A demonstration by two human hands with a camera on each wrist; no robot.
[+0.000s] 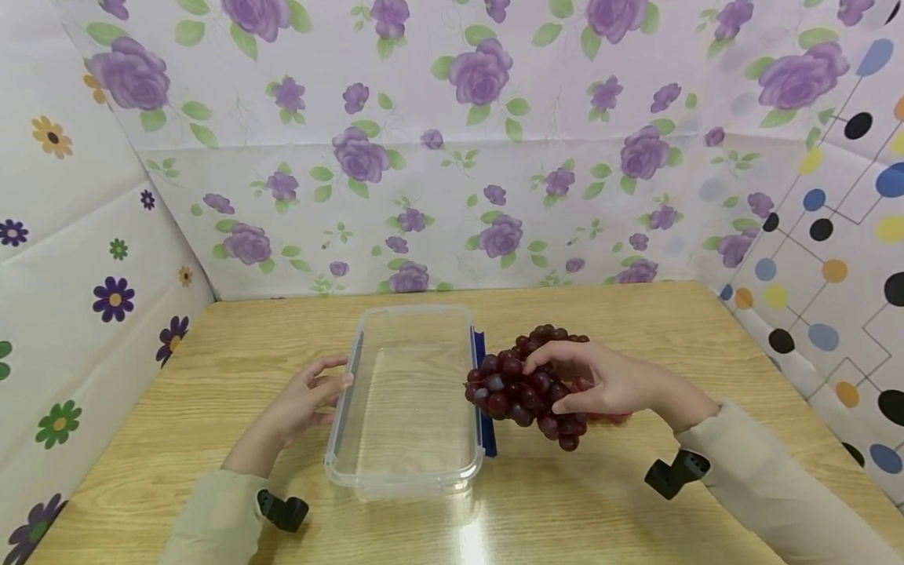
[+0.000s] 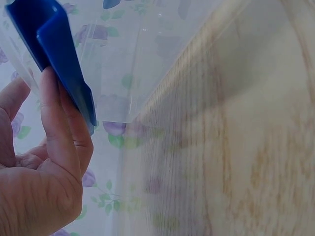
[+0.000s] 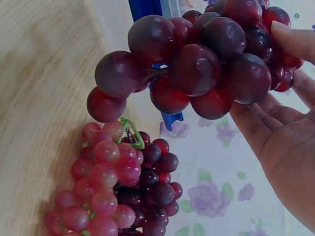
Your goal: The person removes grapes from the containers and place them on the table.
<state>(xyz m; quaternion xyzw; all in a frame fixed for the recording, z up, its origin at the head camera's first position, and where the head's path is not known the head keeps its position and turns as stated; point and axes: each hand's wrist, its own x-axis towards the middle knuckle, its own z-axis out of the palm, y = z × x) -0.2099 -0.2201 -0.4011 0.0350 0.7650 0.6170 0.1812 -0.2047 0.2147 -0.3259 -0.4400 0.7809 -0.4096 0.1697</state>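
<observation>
A clear plastic container (image 1: 406, 480) with blue side latches stands open-topped on the table. At its left side my left hand (image 1: 307, 400) holds the rim, and in the left wrist view the fingers lie against a blue latch (image 2: 64, 59). My right hand (image 1: 607, 384) grips a bunch of dark red grapes (image 1: 519, 396), raised beside the container's right latch (image 1: 489, 431). Beneath it, in the right wrist view, lie a pinkish-red bunch of grapes (image 3: 101, 196) with a green stem and another dark bunch (image 3: 152, 196). The held bunch partly hides them in the head view.
The wooden table (image 1: 247, 345) is bounded by a flowered cloth (image 1: 438, 212) at the back. Patterned cloths also hang along the left and right sides. Black wrist cameras (image 1: 282, 510) are strapped to both sleeves.
</observation>
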